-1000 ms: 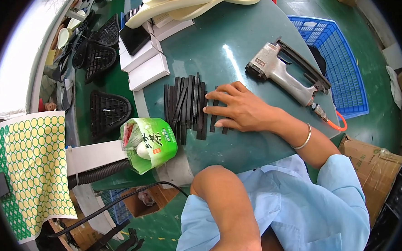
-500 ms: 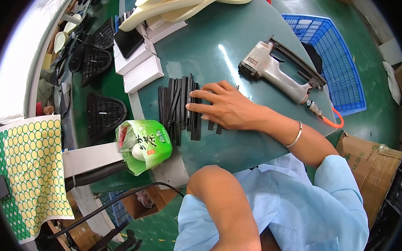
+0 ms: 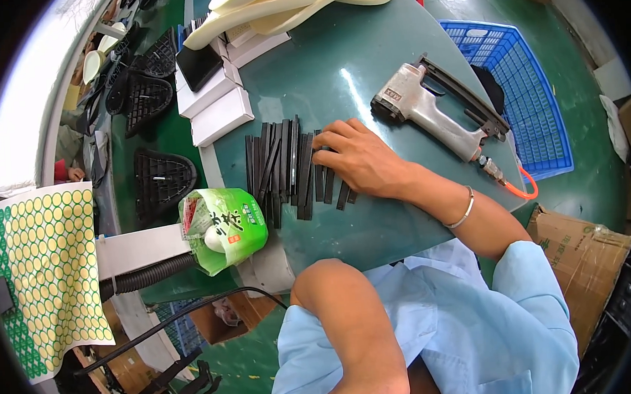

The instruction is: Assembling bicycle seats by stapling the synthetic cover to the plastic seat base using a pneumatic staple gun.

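Several thin black strips [image 3: 285,163] lie side by side in a loose row on the green table. My right hand [image 3: 360,159] is over the right end of that row, its fingers bent and closed on a few strips [image 3: 320,182] there. The fingertips and the upper ends of these strips are partly hidden under the hand. My left arm [image 3: 350,316] is bent close to my body at the lower middle, and its hand does not show. A silver and black staple gun [image 3: 432,105] with an orange air hose lies to the right of my right hand.
An open green bag [image 3: 242,226] stands left of the strips. White boxes [image 3: 222,116] with a black phone [image 3: 200,66] sit behind it, and cream foam pieces [image 3: 284,6] lie at the far edge. A blue basket [image 3: 539,100] stands on the floor at right, beside a cardboard box [image 3: 575,255].
My right hand has shifted slightly right, and its outspread fingers have curled in. The strips at the right end now show more, with gaps between them.
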A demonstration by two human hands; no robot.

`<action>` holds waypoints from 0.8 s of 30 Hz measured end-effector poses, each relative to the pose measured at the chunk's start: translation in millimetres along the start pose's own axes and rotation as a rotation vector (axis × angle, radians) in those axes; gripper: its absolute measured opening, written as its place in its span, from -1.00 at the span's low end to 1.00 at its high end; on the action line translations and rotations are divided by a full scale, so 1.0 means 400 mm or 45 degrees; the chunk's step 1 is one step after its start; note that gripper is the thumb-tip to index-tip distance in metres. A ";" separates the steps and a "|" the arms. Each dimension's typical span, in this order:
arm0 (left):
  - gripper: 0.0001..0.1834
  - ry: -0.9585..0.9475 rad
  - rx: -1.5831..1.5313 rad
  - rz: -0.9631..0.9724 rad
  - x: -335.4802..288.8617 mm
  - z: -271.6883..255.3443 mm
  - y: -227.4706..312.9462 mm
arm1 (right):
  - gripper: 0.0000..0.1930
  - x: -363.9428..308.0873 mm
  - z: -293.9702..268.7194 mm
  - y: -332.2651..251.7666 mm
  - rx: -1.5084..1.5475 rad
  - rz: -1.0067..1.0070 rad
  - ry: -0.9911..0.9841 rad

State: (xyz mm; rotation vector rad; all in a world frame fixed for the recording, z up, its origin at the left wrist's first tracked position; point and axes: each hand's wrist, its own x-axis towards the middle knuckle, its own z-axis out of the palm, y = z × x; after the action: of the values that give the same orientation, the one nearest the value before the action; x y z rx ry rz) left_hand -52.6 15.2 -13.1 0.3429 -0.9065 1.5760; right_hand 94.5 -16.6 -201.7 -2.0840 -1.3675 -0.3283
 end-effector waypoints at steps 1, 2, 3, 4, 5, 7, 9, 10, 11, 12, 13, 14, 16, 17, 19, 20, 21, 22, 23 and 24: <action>-0.79 -0.010 -0.004 -0.025 -0.001 0.000 0.000 | -0.80 0.000 -0.002 0.000 0.000 0.000 -0.001; -0.79 -0.009 -0.004 -0.024 -0.001 0.001 0.000 | -0.80 0.000 -0.004 0.000 0.031 -0.006 -0.017; -0.79 -0.001 -0.017 -0.029 -0.002 0.002 -0.001 | -0.80 0.000 -0.005 0.000 0.061 -0.013 -0.033; -0.78 0.007 -0.030 -0.035 -0.003 0.003 -0.001 | -0.80 -0.002 -0.003 0.001 0.061 -0.012 -0.033; -0.78 0.008 -0.031 -0.035 -0.003 0.003 -0.001 | -0.81 -0.005 0.002 0.003 0.057 -0.028 -0.029; -0.78 0.012 -0.092 -0.071 -0.004 0.003 -0.001 | -0.82 -0.007 0.004 0.004 0.054 -0.046 -0.024; -0.77 0.009 -0.088 -0.069 -0.004 0.002 0.001 | -0.83 -0.006 0.002 0.002 0.064 -0.034 -0.024; -0.77 0.006 -0.086 -0.068 -0.003 0.001 0.001 | -0.83 -0.006 0.000 0.002 0.064 -0.034 -0.025; -0.77 0.007 -0.086 -0.067 -0.003 0.002 0.000 | -0.83 -0.006 -0.001 0.003 0.064 -0.032 -0.024; -0.77 0.016 -0.105 -0.074 -0.004 0.002 -0.001 | -0.83 -0.005 -0.003 0.003 0.063 -0.030 -0.023; -0.77 0.024 -0.123 -0.080 -0.004 0.002 -0.003 | -0.83 -0.004 -0.004 0.003 0.063 -0.032 -0.025; -0.77 0.024 -0.122 -0.077 -0.005 0.002 -0.004 | -0.82 -0.003 -0.005 0.001 0.085 -0.028 -0.010; -0.77 0.052 -0.144 -0.060 -0.005 0.002 -0.006 | -0.82 -0.002 -0.004 0.001 0.106 -0.025 0.004; -0.77 0.053 -0.144 -0.058 -0.005 0.001 -0.006 | -0.84 -0.003 -0.003 0.003 0.115 -0.026 0.046; -0.77 0.058 -0.162 -0.056 -0.004 0.000 -0.008 | -0.86 -0.004 -0.008 0.010 0.122 -0.027 0.085; -0.77 0.060 -0.162 -0.054 -0.003 0.000 -0.008 | -0.88 -0.005 -0.016 0.019 0.083 0.002 0.065; -0.77 0.058 -0.154 -0.048 -0.002 -0.001 -0.008 | -0.90 -0.008 -0.024 0.025 0.043 0.030 0.044; -0.77 0.057 -0.148 -0.041 -0.002 -0.001 -0.009 | -0.90 -0.012 -0.030 0.028 0.037 0.031 0.041; -0.77 0.063 -0.151 -0.038 -0.001 -0.001 -0.010 | -0.91 -0.016 -0.036 0.031 0.044 0.084 0.009; -0.78 0.084 -0.205 -0.070 0.000 0.000 -0.013 | -0.92 -0.020 -0.042 0.034 0.050 0.137 -0.024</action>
State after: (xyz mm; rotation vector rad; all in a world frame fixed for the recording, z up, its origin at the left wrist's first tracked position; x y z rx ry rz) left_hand -47.6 15.1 -11.5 0.1990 -0.9582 1.4454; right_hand 105.3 -36.4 -197.5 -2.1232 -1.2571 -0.2359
